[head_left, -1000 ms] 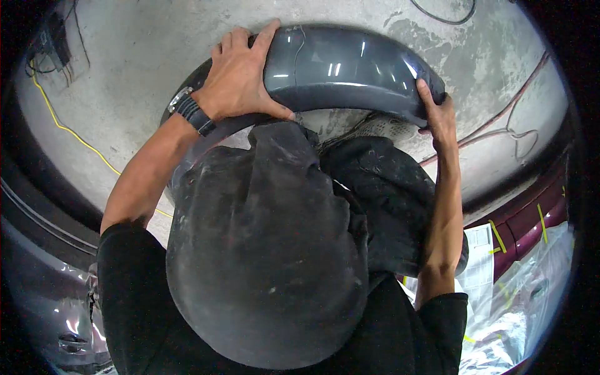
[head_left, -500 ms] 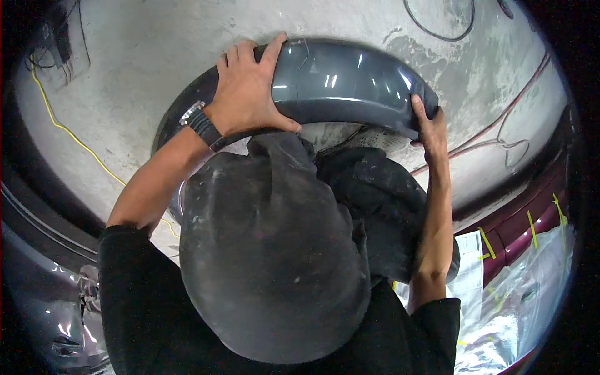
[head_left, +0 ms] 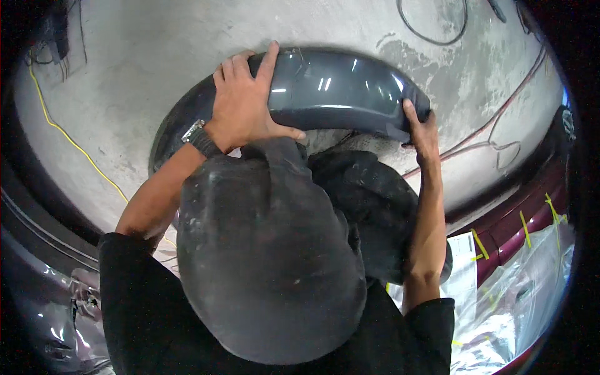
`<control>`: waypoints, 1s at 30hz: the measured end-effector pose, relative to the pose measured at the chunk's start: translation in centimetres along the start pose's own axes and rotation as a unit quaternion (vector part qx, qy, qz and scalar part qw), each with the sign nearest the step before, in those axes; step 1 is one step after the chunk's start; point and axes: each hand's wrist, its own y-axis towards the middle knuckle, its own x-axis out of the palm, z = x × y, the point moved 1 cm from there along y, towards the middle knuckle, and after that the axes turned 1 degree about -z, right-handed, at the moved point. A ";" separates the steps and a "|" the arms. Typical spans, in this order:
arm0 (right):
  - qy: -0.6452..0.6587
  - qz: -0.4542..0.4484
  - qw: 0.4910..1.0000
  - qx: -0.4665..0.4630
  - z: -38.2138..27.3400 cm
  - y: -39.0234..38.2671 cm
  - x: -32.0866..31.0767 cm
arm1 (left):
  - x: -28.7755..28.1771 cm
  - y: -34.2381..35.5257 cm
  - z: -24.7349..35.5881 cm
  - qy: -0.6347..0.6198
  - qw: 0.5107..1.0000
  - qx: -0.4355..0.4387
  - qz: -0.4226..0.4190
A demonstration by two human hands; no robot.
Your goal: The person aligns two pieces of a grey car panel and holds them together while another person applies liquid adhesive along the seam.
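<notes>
A glossy dark grey curved fender [head_left: 337, 87] lies as an arch across the floor in front of me, with a thin crack-like line near its top edge. My left hand [head_left: 244, 106], with a watch [head_left: 193, 130] on its wrist, spans the fender left of its middle. Its fingers bend over the far edge and its thumb lies along the near edge. At the fender's right end, my right hand [head_left: 422, 134] grips the tip, thumb on the upper face and the other fingers largely hidden beneath. My dark-clad knee [head_left: 275, 250] rises close to the near edge.
Yellow cable [head_left: 75, 147] runs along the floor at left. A red hose [head_left: 500, 115] and a black looped cable [head_left: 431, 42] lie at right. Maroon car bodywork [head_left: 509, 250] with yellow tape and plastic sheeting [head_left: 519, 300] stands at lower right. Damaged shiny bodywork [head_left: 56, 312] shows at lower left.
The whole view has shifted slightly, so most things sit a little farther left and lower. Both hands keep their places on the fender.
</notes>
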 end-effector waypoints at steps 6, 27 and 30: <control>0.001 0.010 0.999 0.034 0.0 0.2 -0.3 | -0.3 0.2 -0.5 0.015 0.999 0.027 -0.028; 0.378 -0.307 0.862 0.143 -2.8 -12.4 9.6 | -0.3 0.4 0.0 -0.006 1.000 0.014 -0.017; 0.436 -0.342 0.812 0.183 -4.0 -11.4 13.1 | 0.1 0.1 -0.1 0.017 1.000 0.023 -0.011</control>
